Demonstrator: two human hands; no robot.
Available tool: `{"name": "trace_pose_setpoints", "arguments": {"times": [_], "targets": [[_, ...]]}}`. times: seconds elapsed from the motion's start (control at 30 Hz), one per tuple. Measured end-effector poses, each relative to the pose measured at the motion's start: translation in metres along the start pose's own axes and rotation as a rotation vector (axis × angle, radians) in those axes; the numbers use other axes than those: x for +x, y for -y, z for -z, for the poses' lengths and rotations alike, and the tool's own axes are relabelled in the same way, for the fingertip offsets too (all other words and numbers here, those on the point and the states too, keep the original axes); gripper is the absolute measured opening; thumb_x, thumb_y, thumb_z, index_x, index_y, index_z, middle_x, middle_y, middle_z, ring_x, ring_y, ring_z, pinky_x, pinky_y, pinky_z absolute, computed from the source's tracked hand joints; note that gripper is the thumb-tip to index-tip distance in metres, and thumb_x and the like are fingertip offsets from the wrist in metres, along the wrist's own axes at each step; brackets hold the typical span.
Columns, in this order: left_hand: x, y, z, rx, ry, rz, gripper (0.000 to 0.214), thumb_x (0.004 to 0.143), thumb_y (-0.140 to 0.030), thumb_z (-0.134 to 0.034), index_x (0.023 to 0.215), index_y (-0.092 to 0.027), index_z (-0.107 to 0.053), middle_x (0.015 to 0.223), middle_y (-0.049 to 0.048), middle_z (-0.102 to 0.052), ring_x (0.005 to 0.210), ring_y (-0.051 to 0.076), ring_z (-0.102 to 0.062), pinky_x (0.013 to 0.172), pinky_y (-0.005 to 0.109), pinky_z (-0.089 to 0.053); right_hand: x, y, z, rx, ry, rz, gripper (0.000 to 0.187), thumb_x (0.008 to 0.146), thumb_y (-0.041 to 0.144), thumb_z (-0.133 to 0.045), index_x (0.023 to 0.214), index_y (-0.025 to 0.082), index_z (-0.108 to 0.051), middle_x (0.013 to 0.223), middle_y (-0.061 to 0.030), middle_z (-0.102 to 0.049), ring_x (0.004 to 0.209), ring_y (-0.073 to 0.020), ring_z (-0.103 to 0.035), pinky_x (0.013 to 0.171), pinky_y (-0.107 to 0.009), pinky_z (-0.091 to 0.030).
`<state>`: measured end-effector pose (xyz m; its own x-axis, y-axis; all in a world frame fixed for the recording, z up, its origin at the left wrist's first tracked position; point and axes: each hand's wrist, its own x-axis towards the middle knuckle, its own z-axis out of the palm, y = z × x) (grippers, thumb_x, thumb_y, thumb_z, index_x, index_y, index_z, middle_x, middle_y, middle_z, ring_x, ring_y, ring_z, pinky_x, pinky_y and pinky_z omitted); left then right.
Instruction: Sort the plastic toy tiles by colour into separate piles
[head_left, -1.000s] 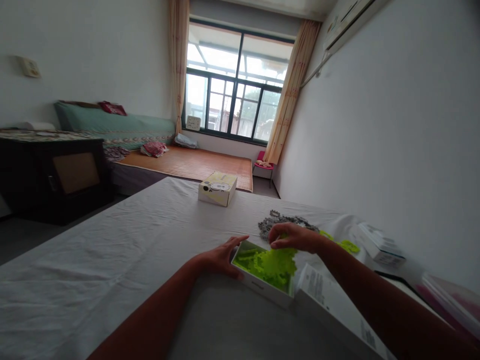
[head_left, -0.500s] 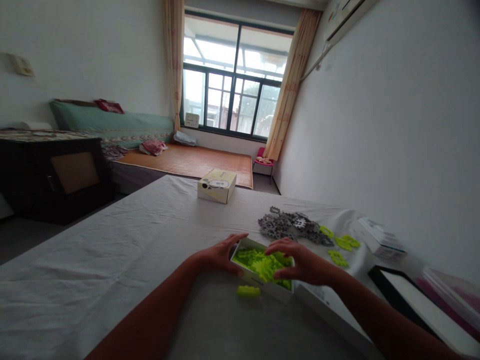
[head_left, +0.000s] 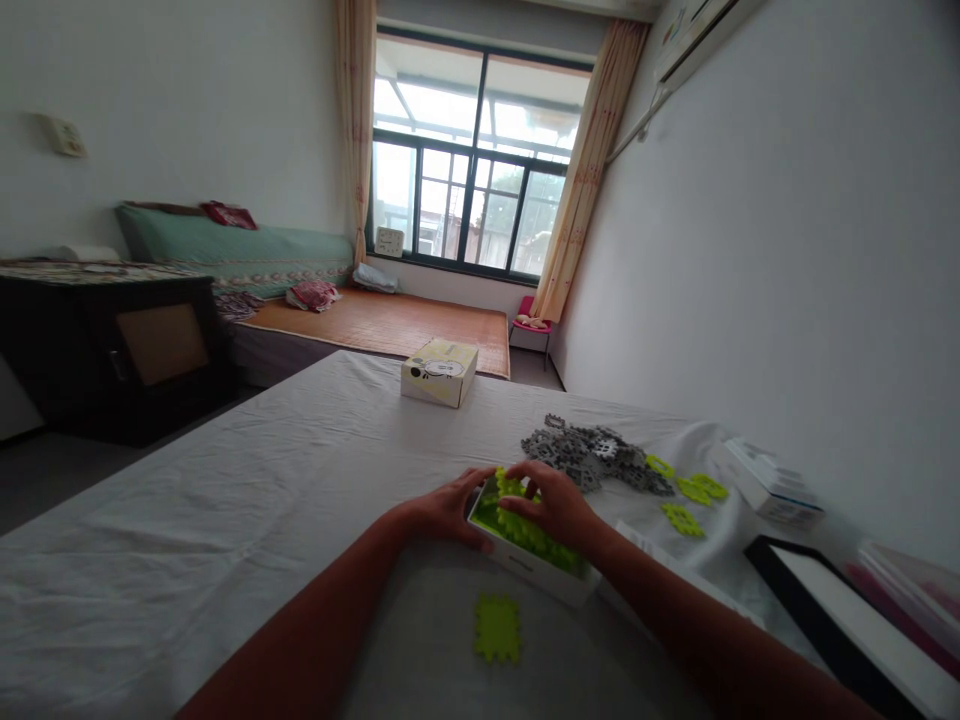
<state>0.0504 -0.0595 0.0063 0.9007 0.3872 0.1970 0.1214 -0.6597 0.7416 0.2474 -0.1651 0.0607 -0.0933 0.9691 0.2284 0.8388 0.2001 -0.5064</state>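
- A yellow box (head_left: 439,371) is set far back on the white sheet (head_left: 225,500).
- Grey puzzle pieces (head_left: 592,458) are heaped well apart from a black frame (head_left: 840,620).

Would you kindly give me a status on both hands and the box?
Left hand against white box. Right hand atop green pieces. Loose piece lies outside.

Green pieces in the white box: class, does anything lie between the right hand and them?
Nothing visible does: the right hand rests on the green pieces in the white box; the left hand holds its left end.
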Motion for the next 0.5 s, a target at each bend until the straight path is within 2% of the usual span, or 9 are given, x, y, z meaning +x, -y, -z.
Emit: {"name": "trace_pose_setpoints", "arguments": {"times": [0.13,0.2,0.27,0.33,0.4,0.5], "targets": [[-0.001,-0.002,0.001,-0.018,0.004,0.025,0.113,0.053,-0.045,-0.082,0.146,-0.028,-0.02,0.143,0.0089,-0.034,0.128,0.03,-0.038,0.107,0.04,-0.033,-0.003,-0.003,0.018,-0.184,0.198,0.021,0.033,0.076,0.049,-0.062,0.1,0.028,-0.069,0.093,-0.004,-0.063,0.072,-0.0162,-0.06,0.069,-0.028,-0.043],[-0.002,-0.004,0.001,-0.028,0.006,0.023,0.112,0.054,-0.044,-0.082,0.146,-0.028,-0.02,0.143,0.0091,-0.033,0.127,0.03,-0.039,0.106,0.04,-0.034,-0.006,-0.005,0.029,-0.192,0.245,0.046,0.031,0.076,0.047,-0.062,0.1,0.029,-0.07,0.093,-0.0037,-0.064,0.071,-0.0151,-0.06,0.068,-0.027,-0.043],[-0.002,-0.005,0.002,-0.032,0.009,0.021,0.112,0.054,-0.042,-0.082,0.146,-0.027,-0.021,0.143,0.0097,-0.034,0.127,0.03,-0.039,0.106,0.041,-0.034,-0.006,-0.007,0.038,-0.127,0.224,0.042,0.034,0.076,0.048,-0.062,0.103,0.027,-0.069,0.092,-0.0036,-0.065,0.068,-0.0136,-0.06,0.066,-0.025,-0.043],[-0.002,-0.004,0.001,-0.037,0.009,0.019,0.111,0.054,-0.042,-0.082,0.146,-0.028,-0.02,0.142,0.0097,-0.035,0.127,0.03,-0.039,0.106,0.042,-0.034,-0.005,-0.007,0.039,-0.056,0.145,0.011,0.04,0.076,0.051,-0.061,0.106,0.024,-0.067,0.088,-0.0036,-0.067,0.066,-0.0131,-0.059,0.063,-0.025,-0.044],[-0.001,-0.002,0.001,-0.044,0.007,0.017,0.111,0.054,-0.041,-0.082,0.146,-0.028,-0.02,0.14,0.0093,-0.036,0.127,0.03,-0.039,0.106,0.042,-0.034,-0.001,-0.005,0.033,-0.035,0.055,-0.015,0.041,0.076,0.054,-0.06,0.101,0.022,-0.067,0.084,-0.0035,-0.068,0.066,-0.014,-0.06,0.063,-0.025,-0.044],[0.0,0.002,0.0,-0.041,-0.001,0.001,0.11,0.055,-0.041,-0.082,0.146,-0.028,-0.021,0.141,0.0092,-0.036,0.128,0.03,-0.038,0.106,0.043,-0.033,0.004,0.001,0.016,-0.01,0.007,0.009,0.039,0.076,0.055,-0.061,0.096,0.022,-0.068,0.085,-0.0036,-0.069,0.069,-0.0155,-0.061,0.066,-0.027,-0.046]]}}
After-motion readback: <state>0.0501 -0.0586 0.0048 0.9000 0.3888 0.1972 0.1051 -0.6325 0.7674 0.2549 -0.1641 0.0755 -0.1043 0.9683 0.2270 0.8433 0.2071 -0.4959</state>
